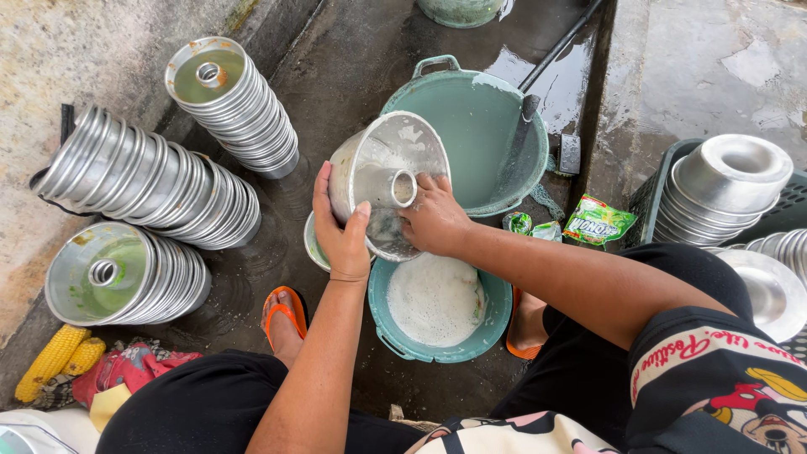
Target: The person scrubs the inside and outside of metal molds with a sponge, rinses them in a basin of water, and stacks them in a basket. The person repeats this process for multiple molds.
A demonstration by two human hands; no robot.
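Head camera shows my left hand [340, 225] gripping the rim of a metal ring mould [385, 181], tilted on its side, while my right hand [433, 217] presses inside it beside the centre tube, fingers curled; what it holds I cannot tell. Just below both hands sits a teal basin of soapy water [437, 307]; beyond them, a larger teal tub [479, 139]. Stacked moulds [160, 189] lie left of my left hand.
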